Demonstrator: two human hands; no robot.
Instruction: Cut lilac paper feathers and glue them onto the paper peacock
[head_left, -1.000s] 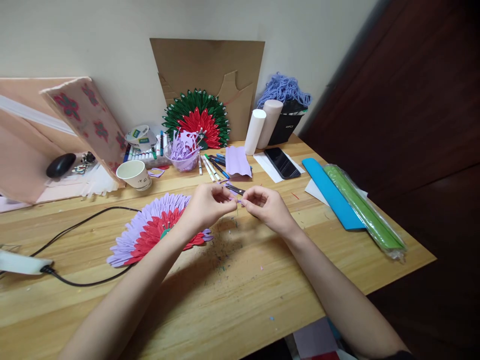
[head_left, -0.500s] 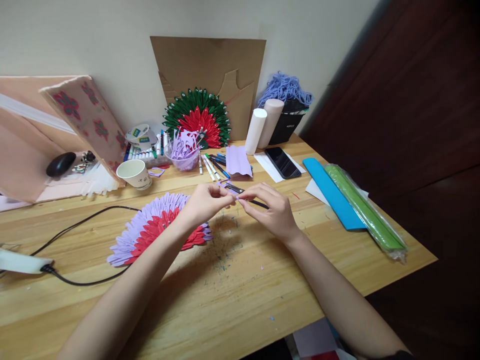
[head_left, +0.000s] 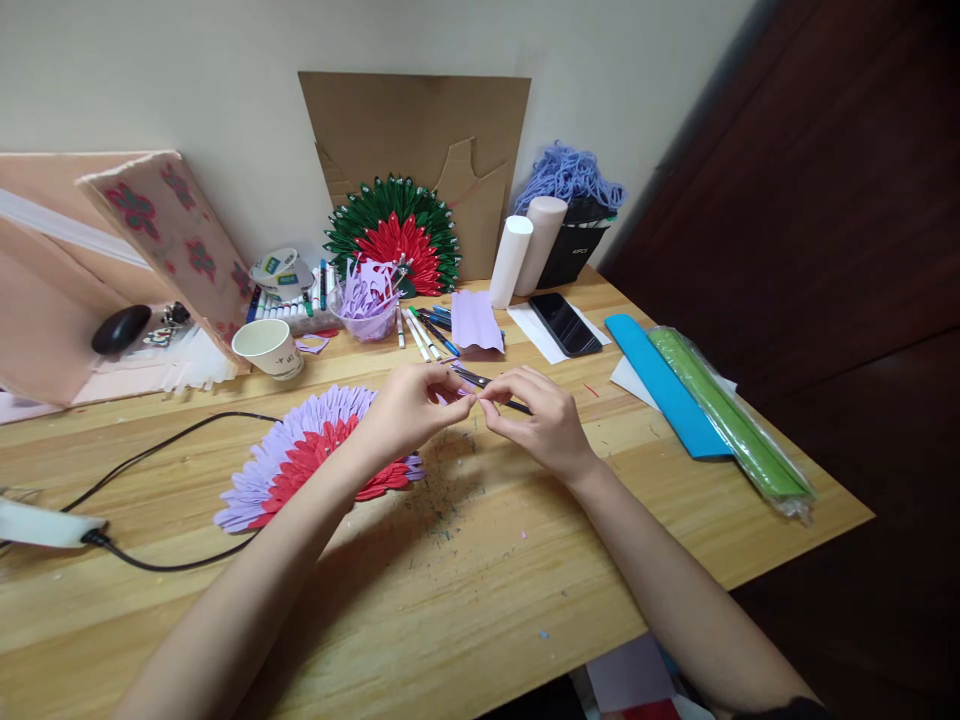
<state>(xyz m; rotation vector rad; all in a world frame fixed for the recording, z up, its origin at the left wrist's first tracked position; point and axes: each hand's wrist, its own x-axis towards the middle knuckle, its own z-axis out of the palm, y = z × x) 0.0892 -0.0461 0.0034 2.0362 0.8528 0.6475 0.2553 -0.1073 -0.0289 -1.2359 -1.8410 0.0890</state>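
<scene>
Basically, left hand [head_left: 409,405] and right hand [head_left: 538,420] sat together above the table [head_left: 480,585], fingers pinched narrow on a purple paper piece [head_left: 471,397], probably for two-ended control; scissors [head_left: 480,380] lay just behind, within reach.

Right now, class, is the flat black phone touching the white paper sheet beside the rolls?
Touching. The head view shows the flat black phone lying on the white paper sheet, no gap.

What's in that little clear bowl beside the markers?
Curled purple paper strips fill the clear bowl and stick out over its rim. Anything beneath them is covered.
</scene>
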